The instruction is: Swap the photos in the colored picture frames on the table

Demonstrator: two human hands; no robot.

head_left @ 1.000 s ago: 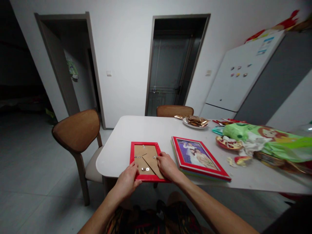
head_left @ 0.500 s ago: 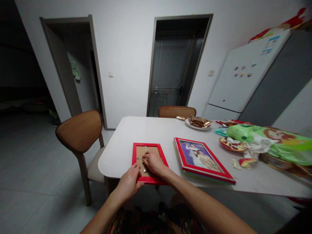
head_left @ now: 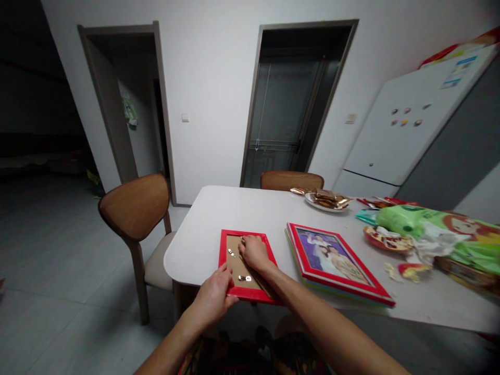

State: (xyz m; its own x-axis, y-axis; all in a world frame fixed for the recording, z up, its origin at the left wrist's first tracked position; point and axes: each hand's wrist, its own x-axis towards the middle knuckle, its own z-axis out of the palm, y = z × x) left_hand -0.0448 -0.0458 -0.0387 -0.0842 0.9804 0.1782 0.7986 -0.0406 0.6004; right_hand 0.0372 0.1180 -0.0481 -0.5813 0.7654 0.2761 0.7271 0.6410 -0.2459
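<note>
A red picture frame lies face down on the table, its brown backing board showing. My left hand grips the frame at its near left corner, thumb on the near edge and fingers over the left side. Curled over the upper right of the backing is my right hand, fingers bent together; what is between them is hidden. From under this hand a dark brown edge slants down to the near right. Small metal clips sit on the board, one near the left side and a larger piece near the bottom.
Right of the frame lies a stack of picture frames, the top one red with a couple's photo. Further along are a plate of wrapped snacks, pomegranate pieces and a green package. Wooden chairs stand at the table.
My right hand has shifted to the upper right of the backing. A dark slanting edge now shows beneath it, and the metal clips sit at different angles. My left hand keeps its hold.
</note>
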